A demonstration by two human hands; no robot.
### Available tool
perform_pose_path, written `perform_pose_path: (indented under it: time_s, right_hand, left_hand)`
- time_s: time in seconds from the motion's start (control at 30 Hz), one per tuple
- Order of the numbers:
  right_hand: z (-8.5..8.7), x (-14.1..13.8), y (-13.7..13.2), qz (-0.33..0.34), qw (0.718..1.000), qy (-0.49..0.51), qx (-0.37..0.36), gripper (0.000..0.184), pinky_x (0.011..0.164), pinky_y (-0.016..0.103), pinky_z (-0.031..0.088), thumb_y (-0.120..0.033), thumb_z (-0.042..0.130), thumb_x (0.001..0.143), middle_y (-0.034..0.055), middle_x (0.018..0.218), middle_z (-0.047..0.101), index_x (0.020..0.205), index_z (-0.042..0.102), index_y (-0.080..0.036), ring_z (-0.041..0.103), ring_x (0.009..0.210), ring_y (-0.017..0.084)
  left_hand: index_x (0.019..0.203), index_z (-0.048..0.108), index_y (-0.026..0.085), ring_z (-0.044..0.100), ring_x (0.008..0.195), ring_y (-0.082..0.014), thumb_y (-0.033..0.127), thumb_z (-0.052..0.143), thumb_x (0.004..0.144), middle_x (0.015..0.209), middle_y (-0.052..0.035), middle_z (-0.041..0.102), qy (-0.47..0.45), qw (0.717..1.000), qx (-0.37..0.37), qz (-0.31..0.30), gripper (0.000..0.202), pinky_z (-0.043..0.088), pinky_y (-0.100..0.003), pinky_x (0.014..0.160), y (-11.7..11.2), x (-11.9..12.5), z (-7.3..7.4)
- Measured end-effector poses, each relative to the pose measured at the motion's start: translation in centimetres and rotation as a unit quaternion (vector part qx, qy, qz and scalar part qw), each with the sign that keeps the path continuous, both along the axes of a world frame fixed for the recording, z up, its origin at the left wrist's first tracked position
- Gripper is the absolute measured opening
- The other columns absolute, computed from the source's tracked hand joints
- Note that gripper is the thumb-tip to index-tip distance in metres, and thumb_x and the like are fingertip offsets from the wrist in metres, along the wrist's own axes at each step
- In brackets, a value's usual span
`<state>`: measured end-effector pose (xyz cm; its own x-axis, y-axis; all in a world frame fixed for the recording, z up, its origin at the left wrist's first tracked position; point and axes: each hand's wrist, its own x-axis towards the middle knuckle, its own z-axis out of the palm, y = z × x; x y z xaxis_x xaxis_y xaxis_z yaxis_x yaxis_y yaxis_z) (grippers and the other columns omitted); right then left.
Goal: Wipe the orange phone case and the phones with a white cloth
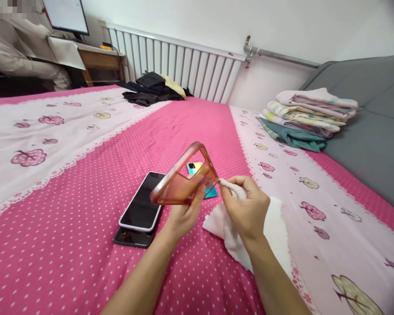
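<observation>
fingers of left hand [183,215] clasp the phone case [180,186] while right hand [247,205] pinches the cloth [223,227].

Head-worn, forward-down, close over bed [68,236]

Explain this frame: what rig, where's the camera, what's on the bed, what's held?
No machine: one camera worn on a person's head looks down at their own bare hands. The left hand holds up a translucent pinkish phone case; the right hand holds a white cloth to its edge. On the pink dotted sheet lie a white-edged phone overlapping a dark phone, and a teal phone behind the case. Folded linens are stacked at right.
</observation>
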<state>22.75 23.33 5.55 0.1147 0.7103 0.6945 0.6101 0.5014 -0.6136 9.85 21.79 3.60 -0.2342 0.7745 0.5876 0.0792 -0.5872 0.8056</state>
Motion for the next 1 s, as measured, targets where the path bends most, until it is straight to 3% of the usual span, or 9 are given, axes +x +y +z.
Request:
perform_pose_path:
  time_s: [0.1, 0.17, 0.4, 0.6, 0.7, 0.83, 0.9, 1.0]
  right_hand:
    - [-0.9, -0.4, 0.1, -0.024, 0.988, -0.098, 0.119, 0.006, 0.061, 0.023, 0.045, -0.02, 0.06, 0.078, 0.0004, 0.072, 0.069, 0.08, 0.065, -0.019, 0.062, 0.063, 0.014]
    - [-1.5, -0.6, 0.1, -0.028, 0.979, -0.144, 0.144, 0.01, 0.062, 0.023, 0.045, -0.018, 0.059, 0.079, 0.0011, 0.074, 0.07, 0.084, 0.067, -0.019, 0.063, 0.066, 0.014]
    - [-1.5, -1.2, -0.4, -0.002, 0.985, -0.164, 0.046, 0.018, 0.066, 0.024, 0.045, -0.021, 0.054, 0.085, 0.0045, 0.077, 0.07, 0.09, 0.071, -0.018, 0.064, 0.071, 0.015]
    - [-1.2, -1.8, -0.9, -0.009, 0.992, -0.126, 0.006, 0.018, 0.06, 0.025, 0.043, -0.023, 0.054, 0.083, 0.0041, 0.068, 0.068, 0.079, 0.071, -0.018, 0.061, 0.062, 0.015]
    - [-1.3, -2.3, -1.2, 0.015, 0.996, -0.087, -0.019, 0.016, 0.058, 0.025, 0.044, -0.023, 0.057, 0.08, 0.0033, 0.067, 0.068, 0.077, 0.071, -0.018, 0.061, 0.06, 0.015]
    - [-1.0, -2.7, -1.7, 0.107, 0.99, -0.053, -0.076, 0.013, 0.06, 0.025, 0.047, -0.02, 0.06, 0.078, 0.0014, 0.069, 0.07, 0.075, 0.072, -0.021, 0.063, 0.063, 0.015]
    - [-0.7, -2.6, -1.8, 0.129, 0.988, -0.047, -0.073, 0.012, 0.061, 0.025, 0.048, -0.018, 0.06, 0.078, 0.0006, 0.07, 0.071, 0.076, 0.072, -0.021, 0.064, 0.064, 0.014]
    - [-0.2, -1.8, -1.7, 0.084, 0.996, -0.033, 0.004, 0.013, 0.065, 0.026, 0.051, -0.018, 0.059, 0.079, 0.0019, 0.076, 0.071, 0.083, 0.071, -0.021, 0.065, 0.067, 0.015]
  left_hand:
    - [0.113, 0.064, 0.022, 0.06, 0.11, -0.0214, 0.028, 0.056, 0.084, 0.12, -0.0066, 0.064, 0.004, 1.0, -0.005, 0.005, 0.03, 0.049, -0.032, 0.095, 0.1, 0.2, -0.7]
    - [0.112, 0.064, 0.02, 0.059, 0.113, -0.0221, 0.029, 0.057, 0.084, 0.121, -0.0075, 0.063, -0.01, 1.0, -0.023, -0.002, 0.03, 0.048, -0.033, 0.097, 0.2, 0.3, -1.1]
    - [0.108, 0.066, 0.021, 0.061, 0.108, -0.0214, 0.032, 0.057, 0.083, 0.118, -0.0069, 0.065, -0.092, 0.995, -0.04, 0.008, 0.028, 0.049, -0.034, 0.095, 0.2, 0.8, -0.5]
    - [0.104, 0.067, 0.02, 0.063, 0.105, -0.0226, 0.034, 0.061, 0.08, 0.107, -0.0072, 0.07, -0.135, 0.989, -0.061, 0.024, 0.029, 0.049, -0.037, 0.094, 0.1, 1.0, -0.7]
    - [0.1, 0.068, 0.019, 0.067, 0.095, -0.0216, 0.035, 0.061, 0.08, 0.1, -0.007, 0.072, -0.179, 0.979, -0.089, 0.028, 0.026, 0.054, -0.034, 0.083, 0.1, 0.9, -0.8]
    - [0.095, 0.067, 0.017, 0.07, 0.077, -0.0191, 0.038, 0.061, 0.08, 0.085, -0.006, 0.073, -0.215, 0.968, -0.121, 0.039, 0.027, 0.056, -0.026, 0.063, 0.1, 0.7, -0.7]
    - [0.095, 0.066, 0.016, 0.07, 0.075, -0.0193, 0.039, 0.061, 0.08, 0.084, -0.006, 0.073, -0.222, 0.965, -0.134, 0.039, 0.028, 0.056, -0.025, 0.06, 0.1, 0.6, -0.6]
    - [0.099, 0.065, 0.016, 0.07, 0.076, -0.0201, 0.04, 0.061, 0.08, 0.082, -0.0058, 0.073, -0.229, 0.963, -0.141, 0.024, 0.031, 0.055, -0.024, 0.058, 0.0, 0.6, -0.6]
